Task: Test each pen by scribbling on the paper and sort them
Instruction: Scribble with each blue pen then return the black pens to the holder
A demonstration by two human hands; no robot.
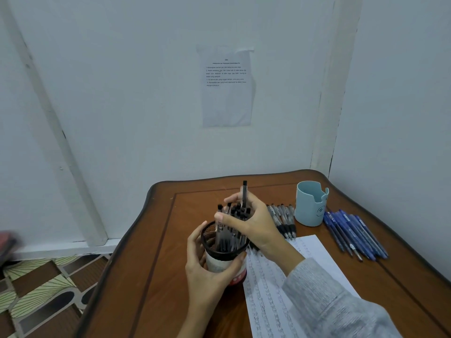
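Note:
A black mesh pen cup [220, 250] full of several clear pens with black caps stands on the wooden table [156, 276]. My left hand [210, 272] grips the cup's lower wall. My right hand [249, 220] reaches over the cup and pinches one black-capped pen [244, 191], which stands higher than the others. A lined paper [314, 259] covered with rows of scribbles lies right of the cup, partly under my right sleeve.
A light blue cup [311, 203] stands at the back right. Several black-grip pens [284, 220] lie in a row left of it, and several blue pens [353, 234] lie to its right. A printed sheet [227, 86] hangs on the wall.

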